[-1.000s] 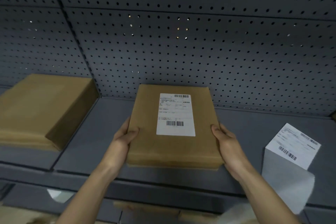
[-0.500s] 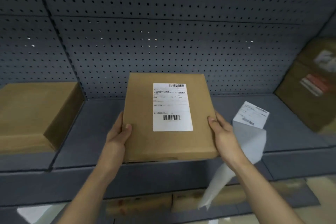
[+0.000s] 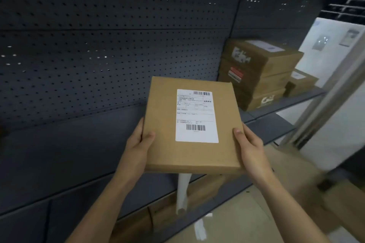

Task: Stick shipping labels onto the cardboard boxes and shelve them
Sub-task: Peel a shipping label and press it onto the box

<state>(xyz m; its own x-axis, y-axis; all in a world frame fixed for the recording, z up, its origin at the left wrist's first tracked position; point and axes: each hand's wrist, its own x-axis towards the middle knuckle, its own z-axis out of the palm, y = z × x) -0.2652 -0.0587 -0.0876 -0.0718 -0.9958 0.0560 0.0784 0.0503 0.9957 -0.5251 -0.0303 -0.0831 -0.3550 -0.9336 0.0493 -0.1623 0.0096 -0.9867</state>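
One head-worn camera looks forward and down from close above the box [image 3: 162, 144], facing the shelf [image 3: 69, 144].

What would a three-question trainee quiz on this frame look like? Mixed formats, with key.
1. True or false: the cardboard box already carries a shipping label.
2. How is the box held?
A) By one hand from below
B) By the left hand and the right hand, one on each side edge
C) No hand touches it
3. Fill in: the stack of boxes stands on the shelf to the ___ of the held box.

Key: 1 true; 2 B; 3 right.
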